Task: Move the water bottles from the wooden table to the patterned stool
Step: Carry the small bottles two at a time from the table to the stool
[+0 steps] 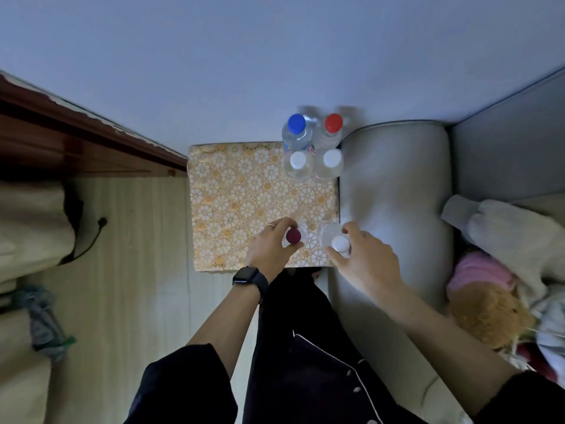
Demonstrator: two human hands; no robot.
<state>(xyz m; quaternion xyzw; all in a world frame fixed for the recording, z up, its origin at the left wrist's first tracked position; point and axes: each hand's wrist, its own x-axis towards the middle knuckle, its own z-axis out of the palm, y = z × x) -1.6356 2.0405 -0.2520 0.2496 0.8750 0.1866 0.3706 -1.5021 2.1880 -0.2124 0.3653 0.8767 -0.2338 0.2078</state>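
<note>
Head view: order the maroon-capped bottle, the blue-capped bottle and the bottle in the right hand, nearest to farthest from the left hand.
1. Maroon-capped bottle, gripped by the left hand.
2. White-capped bottle in the right hand, alongside.
3. Blue-capped bottle, stool's far right corner.

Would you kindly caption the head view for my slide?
Left hand grips a maroon-capped bottle, right hand a white-capped bottle, at the patterned stool's near edge.
</note>
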